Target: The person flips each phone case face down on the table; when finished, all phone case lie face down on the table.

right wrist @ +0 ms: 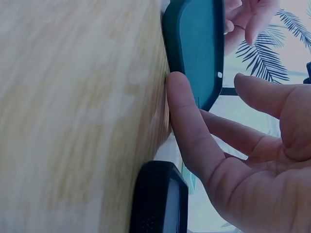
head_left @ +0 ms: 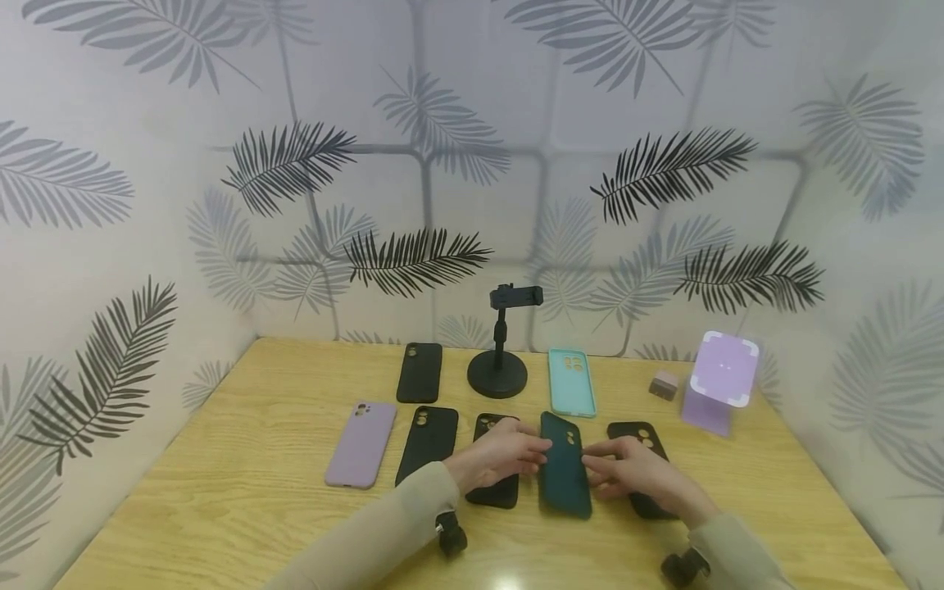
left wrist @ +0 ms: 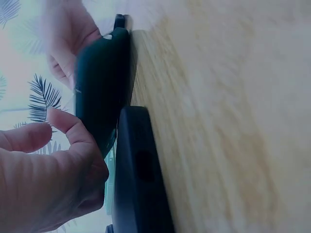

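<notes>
A dark teal phone case (head_left: 565,467) stands tilted between my two hands, its right side raised off the table. In the left wrist view its back shows; the right wrist view looks into its hollow inside. My left hand (head_left: 506,452) is at its left edge, fingertips right at the rim and the thumb apart from the index finger. At the opposite edge, my right hand (head_left: 636,471) has its index fingertip against the lower rim, thumb held away. Under the left hand lies a black phone case (head_left: 496,495); another black case (head_left: 649,506) lies partly hidden under the right hand.
Behind are a light turquoise case (head_left: 571,401), a black phone stand (head_left: 497,374), a small pinkish block (head_left: 664,385) and a lilac stand (head_left: 725,369). To the left lie a lilac case (head_left: 361,447) and black cases (head_left: 429,438). Patterned walls border the wooden table (head_left: 221,492).
</notes>
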`<state>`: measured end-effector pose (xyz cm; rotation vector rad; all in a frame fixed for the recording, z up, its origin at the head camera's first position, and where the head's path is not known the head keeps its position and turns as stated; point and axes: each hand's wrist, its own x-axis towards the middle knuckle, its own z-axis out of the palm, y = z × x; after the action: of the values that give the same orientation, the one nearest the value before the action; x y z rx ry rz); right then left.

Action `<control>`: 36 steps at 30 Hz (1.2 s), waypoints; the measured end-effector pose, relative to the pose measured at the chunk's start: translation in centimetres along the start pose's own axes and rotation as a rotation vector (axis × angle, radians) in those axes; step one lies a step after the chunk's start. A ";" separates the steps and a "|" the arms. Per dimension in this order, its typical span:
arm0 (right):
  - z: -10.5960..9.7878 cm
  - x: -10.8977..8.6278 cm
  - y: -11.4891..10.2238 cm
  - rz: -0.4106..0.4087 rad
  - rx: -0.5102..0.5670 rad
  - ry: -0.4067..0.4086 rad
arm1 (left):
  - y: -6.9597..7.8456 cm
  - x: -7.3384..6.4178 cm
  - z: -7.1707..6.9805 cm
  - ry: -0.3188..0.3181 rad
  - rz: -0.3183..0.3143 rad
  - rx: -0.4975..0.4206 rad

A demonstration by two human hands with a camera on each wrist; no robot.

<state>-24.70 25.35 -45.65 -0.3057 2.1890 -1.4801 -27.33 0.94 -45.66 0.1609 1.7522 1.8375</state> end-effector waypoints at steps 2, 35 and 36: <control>0.0 0.1 0.0 -0.001 0.000 0.000 | 0.0 0.0 0.1 -0.012 0.007 0.014; 0.5 1.0 0.0 -0.022 0.178 0.096 | 0.2 -0.6 0.3 -0.129 0.061 0.294; 0.4 0.9 0.0 -0.026 0.178 0.113 | 0.2 -0.7 0.3 -0.130 0.057 0.297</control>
<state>-25.32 24.66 -46.03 -0.1949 2.1264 -1.7313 -26.70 0.88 -45.22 0.4408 1.9350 1.5579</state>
